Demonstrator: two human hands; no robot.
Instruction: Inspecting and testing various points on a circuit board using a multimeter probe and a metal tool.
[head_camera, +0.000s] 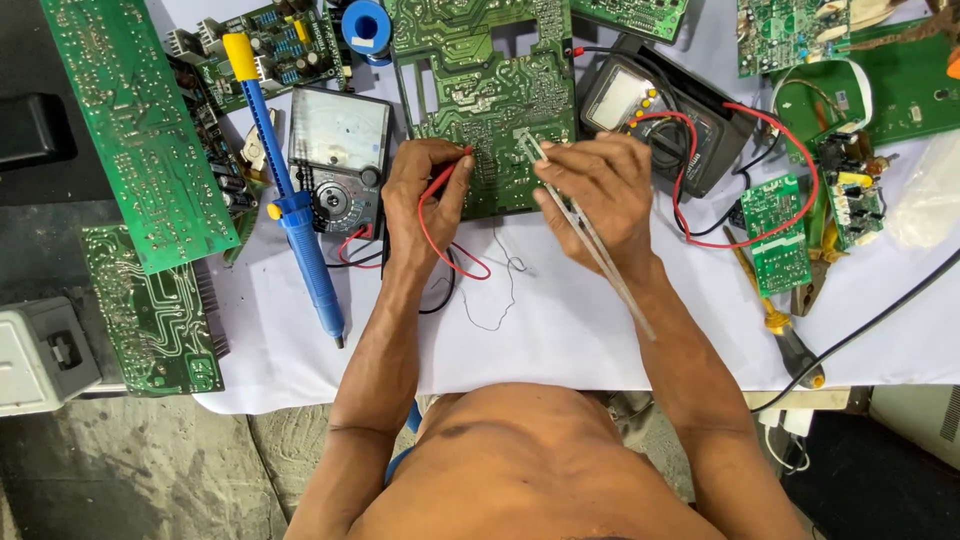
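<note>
Two meters (340, 150) are laid on the bench (560, 330); a red probe (462, 158) is pinched in the left hand (425, 195), tweezers (585, 230) in the right hand (600, 190), over one circuit board (490, 90).

Torso: bare, no shirt worn; it fills the lower middle of the view, toward 6 o'clock.
Arms: bare from shoulder to wrist, no sleeves, lean, with visible tendons.
Left hand (425, 195): no glove, no ring, no watch or band at the wrist.
Right hand (600, 190): no glove, bare fingers and wrist, nothing worn.
Mark: a small dark patch on the chest, toward 7 o'clock of the torso.
</note>
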